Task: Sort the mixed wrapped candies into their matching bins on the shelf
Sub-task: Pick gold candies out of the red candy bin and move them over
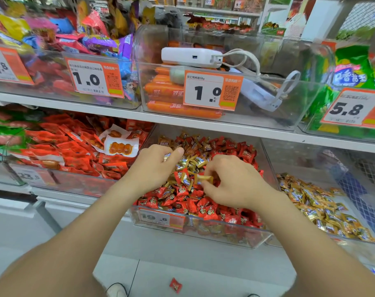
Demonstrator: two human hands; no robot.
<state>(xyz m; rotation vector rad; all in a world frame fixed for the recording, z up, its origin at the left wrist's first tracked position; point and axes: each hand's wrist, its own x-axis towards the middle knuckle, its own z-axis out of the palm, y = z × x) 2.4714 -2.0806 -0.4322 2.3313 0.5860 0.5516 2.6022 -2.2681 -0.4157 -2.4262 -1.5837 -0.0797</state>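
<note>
A clear middle bin (203, 230) on the lower shelf holds mixed red candies (206, 207) and gold candies (193, 162). Both hands are over it. My left hand (154, 166) has its fingers curled round a gold-and-blue wrapped candy (167, 156) near the fingertips. My right hand (233, 181) pinches a gold candy (204, 178) between thumb and forefinger. To the right, another clear bin (353, 248) holds only gold candies (317, 206).
A bin of red snack packs (75, 151) sits to the left. The upper shelf (182, 118) carries bins of orange sausages (167, 91), a white power bank (191, 56) and price tags. One red candy (175, 285) lies on the floor below.
</note>
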